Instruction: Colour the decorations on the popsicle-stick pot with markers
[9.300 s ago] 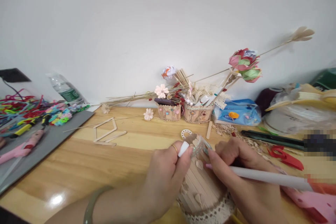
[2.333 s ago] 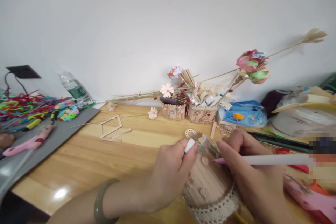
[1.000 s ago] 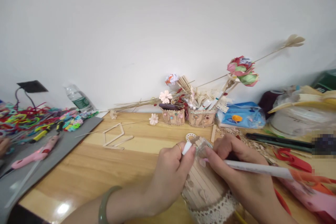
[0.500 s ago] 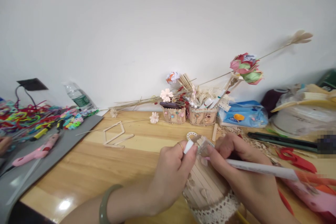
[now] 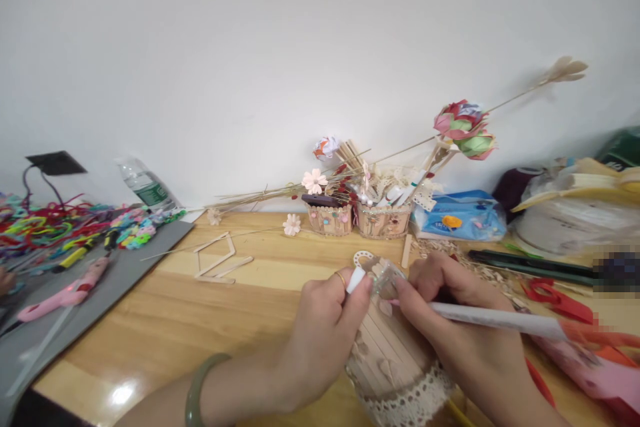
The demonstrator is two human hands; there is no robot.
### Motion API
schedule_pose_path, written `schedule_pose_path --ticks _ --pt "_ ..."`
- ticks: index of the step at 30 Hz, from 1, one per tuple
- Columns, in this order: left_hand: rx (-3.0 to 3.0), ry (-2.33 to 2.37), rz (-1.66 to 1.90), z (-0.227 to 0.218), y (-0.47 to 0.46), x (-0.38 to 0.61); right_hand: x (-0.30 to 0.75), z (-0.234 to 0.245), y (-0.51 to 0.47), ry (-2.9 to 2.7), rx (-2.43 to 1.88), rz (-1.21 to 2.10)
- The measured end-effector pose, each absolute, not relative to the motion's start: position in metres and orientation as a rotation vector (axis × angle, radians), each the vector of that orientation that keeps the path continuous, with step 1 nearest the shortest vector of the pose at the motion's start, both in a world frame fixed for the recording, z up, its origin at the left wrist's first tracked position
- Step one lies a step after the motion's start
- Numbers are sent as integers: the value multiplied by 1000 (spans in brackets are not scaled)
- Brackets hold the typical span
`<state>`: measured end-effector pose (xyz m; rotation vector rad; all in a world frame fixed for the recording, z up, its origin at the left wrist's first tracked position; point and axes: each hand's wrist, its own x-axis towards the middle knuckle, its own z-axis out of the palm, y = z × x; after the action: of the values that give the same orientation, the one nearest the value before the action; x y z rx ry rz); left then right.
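My left hand [image 5: 330, 320] is closed, with a small white pen cap [image 5: 355, 279] sticking out between thumb and forefinger. It also steadies the top of a craft piece built of flat wooden sticks [image 5: 383, 347], tilted below both hands. White lace [image 5: 410, 407] runs round its lower end, and small wooden cutouts are stuck on its face. My right hand [image 5: 465, 327] grips a white-barrelled marker [image 5: 500, 317], its pinkish tip at a pale petal-like cutout [image 5: 385, 307] near the top. The right thumb rests by a clear, shiny piece [image 5: 387, 278] there.
Two decorated stick baskets [image 5: 385, 221] stand by the wall, holding flowers and sticks. Loose craft sticks [image 5: 220, 260] lie at left. A pink glue gun [image 5: 65, 297] and a bottle [image 5: 147, 187] are further left. Red scissors [image 5: 560, 303] and a blue packet [image 5: 460, 215] lie right.
The view has shifted slightly, so the background sits a little further left. Both hands keep their hold, and the marker tip stays at nearly the same spot on the craft piece.
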<state>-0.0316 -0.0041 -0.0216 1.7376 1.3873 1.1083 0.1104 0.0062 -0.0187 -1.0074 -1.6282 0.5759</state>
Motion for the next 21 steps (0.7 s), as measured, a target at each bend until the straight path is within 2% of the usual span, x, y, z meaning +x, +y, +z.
schedule_pose_path --ticks 21 --pt "1732 1382 1099 -20 -4 -33 112 -20 5 -1667 -997 701"
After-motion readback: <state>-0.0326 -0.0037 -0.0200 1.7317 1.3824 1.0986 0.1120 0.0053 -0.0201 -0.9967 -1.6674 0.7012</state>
